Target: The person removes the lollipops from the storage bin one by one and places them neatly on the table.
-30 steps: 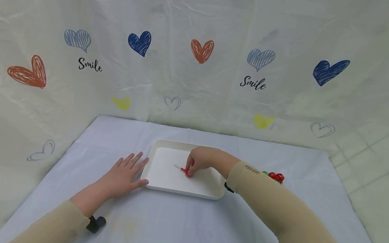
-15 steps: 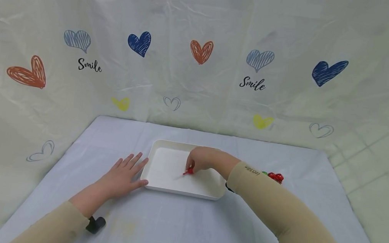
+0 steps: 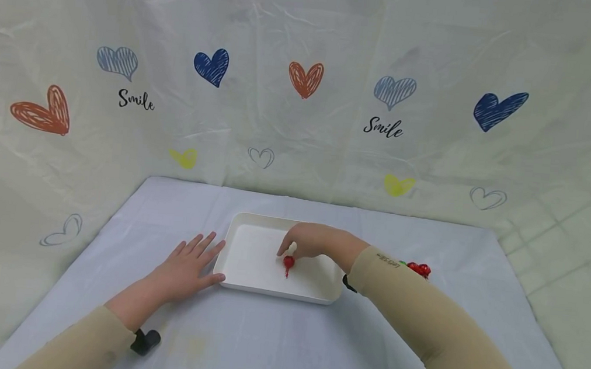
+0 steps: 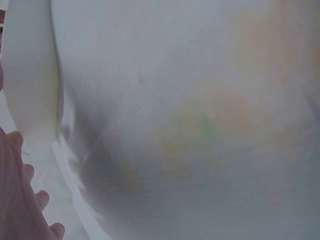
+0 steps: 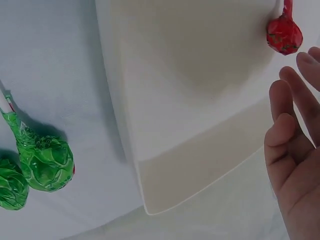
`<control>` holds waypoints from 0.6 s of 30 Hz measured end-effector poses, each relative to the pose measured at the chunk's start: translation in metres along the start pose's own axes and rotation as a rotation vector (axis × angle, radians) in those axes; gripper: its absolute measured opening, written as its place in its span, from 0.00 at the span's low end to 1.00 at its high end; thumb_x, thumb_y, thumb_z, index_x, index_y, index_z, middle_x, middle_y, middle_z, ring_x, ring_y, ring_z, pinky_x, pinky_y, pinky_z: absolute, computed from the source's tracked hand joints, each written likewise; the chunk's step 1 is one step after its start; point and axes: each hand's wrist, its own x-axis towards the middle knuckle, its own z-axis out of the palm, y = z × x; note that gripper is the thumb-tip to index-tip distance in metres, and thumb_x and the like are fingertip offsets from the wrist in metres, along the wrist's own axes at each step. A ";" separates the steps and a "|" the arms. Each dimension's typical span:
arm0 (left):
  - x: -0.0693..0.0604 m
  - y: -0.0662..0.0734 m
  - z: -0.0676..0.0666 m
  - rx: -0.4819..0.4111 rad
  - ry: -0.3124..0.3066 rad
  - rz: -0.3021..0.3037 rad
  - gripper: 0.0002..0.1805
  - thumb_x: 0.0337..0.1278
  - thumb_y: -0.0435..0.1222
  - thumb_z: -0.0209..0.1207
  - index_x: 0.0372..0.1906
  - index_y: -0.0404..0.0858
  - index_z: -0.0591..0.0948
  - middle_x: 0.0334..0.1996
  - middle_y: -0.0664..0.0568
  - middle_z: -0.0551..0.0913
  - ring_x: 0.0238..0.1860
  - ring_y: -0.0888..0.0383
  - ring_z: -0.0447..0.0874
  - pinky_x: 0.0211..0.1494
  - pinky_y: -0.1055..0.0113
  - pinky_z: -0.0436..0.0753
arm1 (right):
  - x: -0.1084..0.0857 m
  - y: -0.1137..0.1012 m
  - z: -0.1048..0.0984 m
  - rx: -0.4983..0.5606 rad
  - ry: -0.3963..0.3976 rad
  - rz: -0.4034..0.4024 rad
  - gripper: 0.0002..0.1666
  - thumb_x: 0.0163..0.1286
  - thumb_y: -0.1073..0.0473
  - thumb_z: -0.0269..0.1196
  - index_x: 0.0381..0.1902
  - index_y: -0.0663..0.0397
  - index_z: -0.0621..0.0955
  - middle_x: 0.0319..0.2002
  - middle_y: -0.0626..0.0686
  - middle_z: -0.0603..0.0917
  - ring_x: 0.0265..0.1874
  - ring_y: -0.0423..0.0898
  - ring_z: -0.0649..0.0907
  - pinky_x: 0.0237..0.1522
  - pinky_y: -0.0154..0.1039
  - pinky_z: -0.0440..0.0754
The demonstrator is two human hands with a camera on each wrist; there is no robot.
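A red-wrapped lollipop [image 3: 289, 261] lies in a shallow white tray [image 3: 275, 292], its stick end pointing toward me. Over it is my right hand [image 3: 309, 240], with relaxed fingers. The right wrist view shows a small gap between those fingertips and the red lollipop [image 5: 284, 36]; nothing is held. My left hand [image 3: 188, 268] lies flat with fingers spread at the tray's left edge. Only the ends of its fingers [image 4: 42, 199] appear at the side of the left wrist view, beside the tray wall [image 4: 31, 75].
Outside the tray on the right, partly hidden by my sleeve, lie red lollipops [image 3: 419, 269]. Green-wrapped lollipops [image 5: 46, 162] lie there too. A white cloth [image 3: 208, 341] covers the table, and a curtain printed with hearts [image 3: 306, 80] hangs behind it.
The lollipop's stick has swung from pointing left to pointing toward me. My right fingers, pinching the lollipop before, have let it go. The left hand stays where it was.
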 end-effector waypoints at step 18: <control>0.000 -0.001 0.001 -0.006 0.012 0.012 0.51 0.59 0.74 0.41 0.80 0.47 0.53 0.80 0.46 0.46 0.78 0.40 0.42 0.74 0.37 0.46 | 0.007 0.007 0.008 0.050 -0.006 0.082 0.10 0.63 0.51 0.71 0.43 0.33 0.89 0.34 0.38 0.83 0.38 0.38 0.79 0.47 0.37 0.78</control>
